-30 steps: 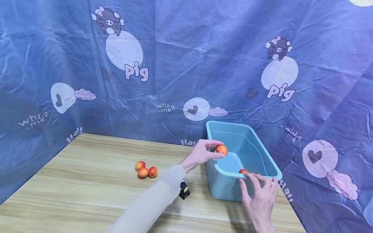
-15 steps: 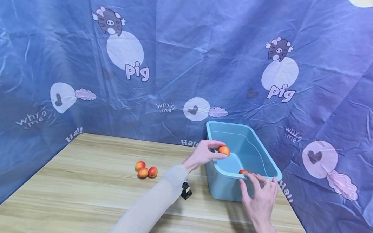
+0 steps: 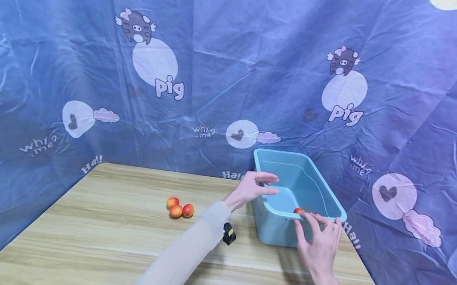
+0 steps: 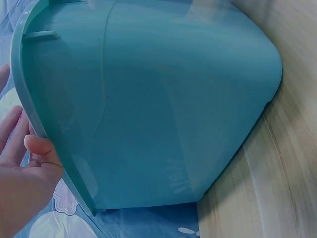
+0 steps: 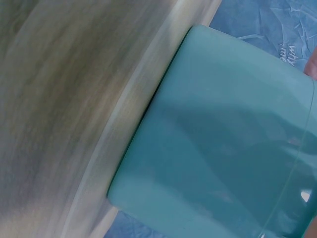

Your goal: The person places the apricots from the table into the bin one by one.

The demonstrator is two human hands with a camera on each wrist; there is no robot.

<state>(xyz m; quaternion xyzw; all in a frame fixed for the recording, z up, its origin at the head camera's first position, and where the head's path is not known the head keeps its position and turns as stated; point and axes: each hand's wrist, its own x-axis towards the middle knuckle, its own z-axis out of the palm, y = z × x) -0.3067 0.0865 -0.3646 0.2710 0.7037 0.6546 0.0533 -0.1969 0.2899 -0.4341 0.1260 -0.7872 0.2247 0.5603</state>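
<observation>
Red-orange fruits (image 3: 176,211) sit in a cluster of three on the counter (image 3: 103,230), toward its middle and well to the left of a blue bin (image 3: 278,232). They huddle close together, touching or nearly so. One more fruit (image 3: 298,210) lies inside the bin at its near end, mostly hidden behind the rim and the fingers there.

The bin stands upright near the right edge of the counter, its long side running away from the viewer. Over its left rim reaches the left grip (image 3: 249,187), released, thumb and fingers spread apart above the interior. Whether its thumb touches the rim is unclear, even in the left wrist view, where it shows right beside the edge. A black device (image 3: 229,234) with a yellow mark sits at that wrist, below a pale sleeve (image 3: 191,252).

At the near end, the right grip (image 3: 321,246) is grasping the bin's rim, fingertips at the top edge and thumb against the outer wall.

Behind everything hangs a wrinkled blue cloth (image 3: 217,51) printed with cartoon pigs, white circles, pink clouds and the words "pig", "why me?" and "Ha!!".
</observation>
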